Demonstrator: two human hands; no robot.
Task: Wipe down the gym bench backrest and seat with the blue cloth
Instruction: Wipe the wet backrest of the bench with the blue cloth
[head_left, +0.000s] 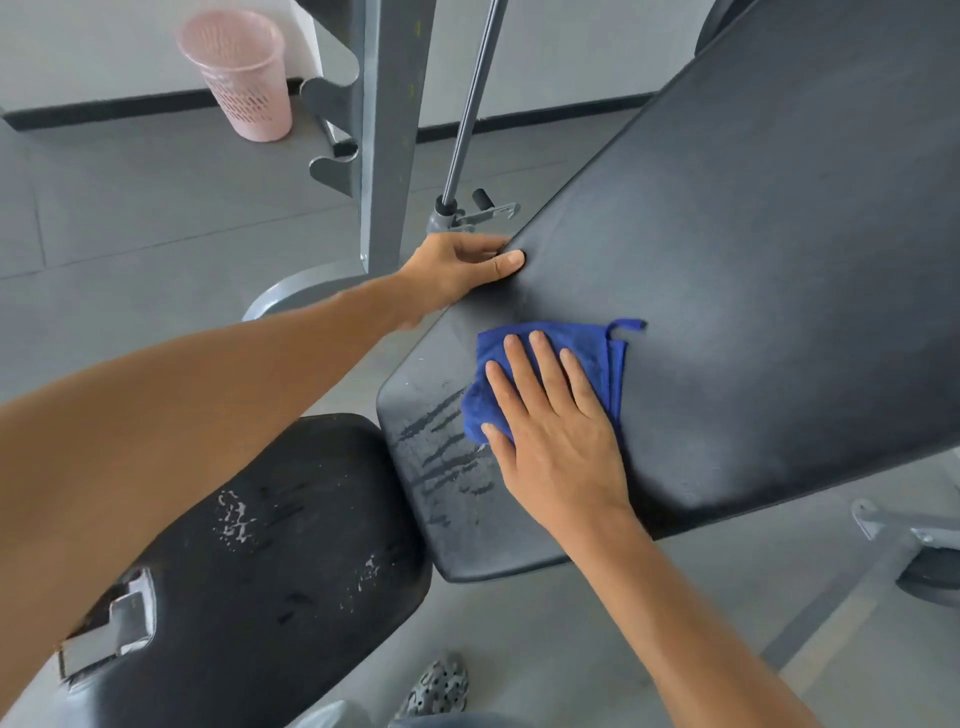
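Seemingly flat — right hand (556, 415) on blue cloth (587, 353)

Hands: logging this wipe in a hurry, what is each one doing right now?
Left hand: closed on the backrest edge.
Right hand: open, flat, pressing the blue cloth onto the backrest.

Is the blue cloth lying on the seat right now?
No, the blue cloth is pressed flat under the right hand on the backrest, while the seat has nothing lying on it.
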